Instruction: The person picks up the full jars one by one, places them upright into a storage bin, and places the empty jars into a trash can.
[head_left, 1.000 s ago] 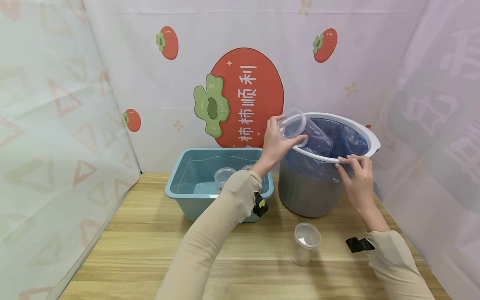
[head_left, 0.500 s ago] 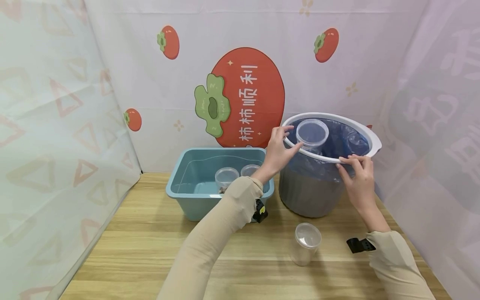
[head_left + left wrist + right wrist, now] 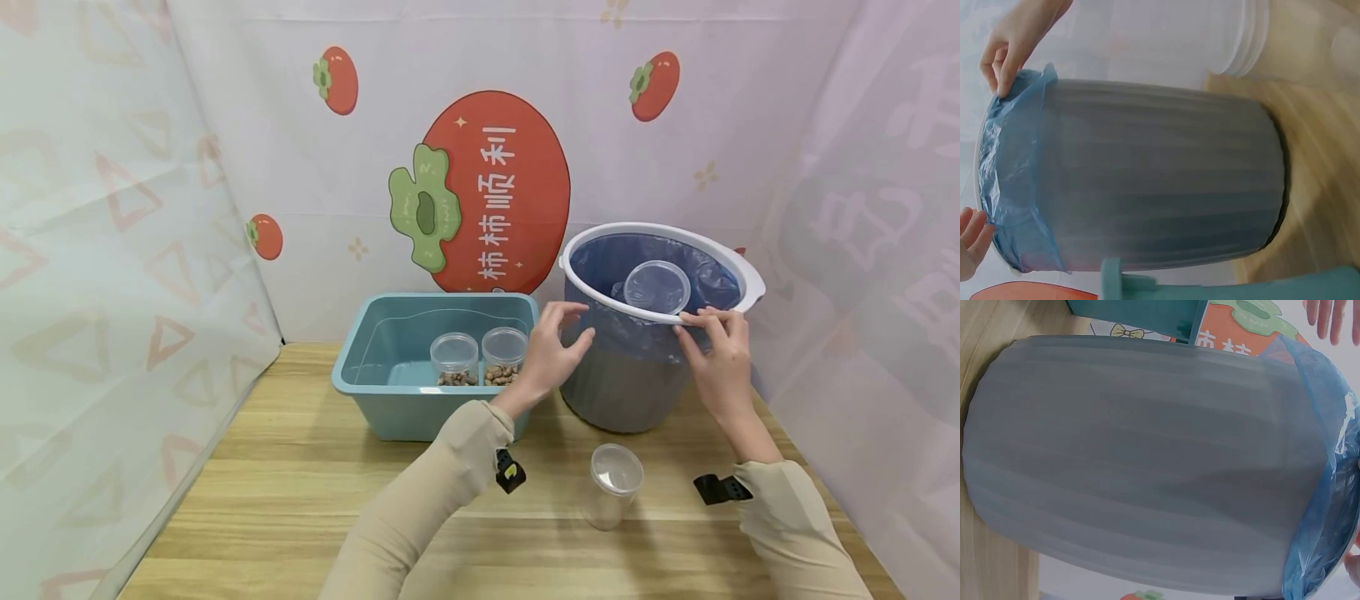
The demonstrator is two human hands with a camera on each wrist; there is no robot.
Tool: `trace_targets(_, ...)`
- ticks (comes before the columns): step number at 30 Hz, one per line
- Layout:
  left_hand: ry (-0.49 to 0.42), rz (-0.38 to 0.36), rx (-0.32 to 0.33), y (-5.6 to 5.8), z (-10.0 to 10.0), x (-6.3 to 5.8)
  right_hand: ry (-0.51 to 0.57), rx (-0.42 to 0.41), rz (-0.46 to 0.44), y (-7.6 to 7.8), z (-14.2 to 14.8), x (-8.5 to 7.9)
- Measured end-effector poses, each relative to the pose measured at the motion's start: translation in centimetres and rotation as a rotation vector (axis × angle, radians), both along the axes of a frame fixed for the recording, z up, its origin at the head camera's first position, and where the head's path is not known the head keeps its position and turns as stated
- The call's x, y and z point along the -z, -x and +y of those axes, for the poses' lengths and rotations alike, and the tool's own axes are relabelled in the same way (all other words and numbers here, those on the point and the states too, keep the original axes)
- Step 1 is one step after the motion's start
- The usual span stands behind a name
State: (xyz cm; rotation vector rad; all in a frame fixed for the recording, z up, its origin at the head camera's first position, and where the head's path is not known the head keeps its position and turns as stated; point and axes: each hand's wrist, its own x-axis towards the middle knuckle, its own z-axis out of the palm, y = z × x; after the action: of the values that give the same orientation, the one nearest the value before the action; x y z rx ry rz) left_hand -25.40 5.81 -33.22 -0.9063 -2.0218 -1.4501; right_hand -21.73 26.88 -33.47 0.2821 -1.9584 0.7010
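Observation:
My right hand [image 3: 722, 367] pinches the white rim of a grey trash can [image 3: 622, 392], thumb below and fingers on top. A blue bag [image 3: 1016, 169] lines the can and folds over its edge. Inside lies a clear plastic jar [image 3: 657, 287], its round end facing up. Beside the can's left side, my left hand [image 3: 550, 354] is held with fingers apart and nothing in it. Another clear jar [image 3: 613, 487] with a lid stands on the table in front of the can, between my forearms.
A blue-green plastic tub [image 3: 390, 402] stands left of the can. Within it are two clear jars, one [image 3: 454, 354] and another [image 3: 504, 346], with brown nut-like pieces at the bottom. White printed cloth [image 3: 300, 167] encloses the wooden table [image 3: 300, 500] at back and sides.
My left hand let go of the jar, which dropped into the lined can, then drew back left and down from the rim. My right hand stayed on the rim.

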Motion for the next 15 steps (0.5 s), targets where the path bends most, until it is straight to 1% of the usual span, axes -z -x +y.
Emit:
trace_targets(4,0.002,0.02,0.051,-1.2,-0.3,1.4,-0.009,-0.008,0.0,0.0,0.1,-0.1)
trace_targets(6,0.019,0.022,0.083,-1.8,-0.4,2.1,-0.016,-0.013,0.002,0.0,0.1,-0.1)
trace_targets(12,0.1,0.011,0.196,-3.6,-0.7,4.2,-0.006,-0.012,0.009,0.1,0.1,0.0)
trace_targets(15,0.149,0.011,0.226,-4.3,-0.7,5.2,0.007,-0.01,0.013,0.1,0.1,0.0)
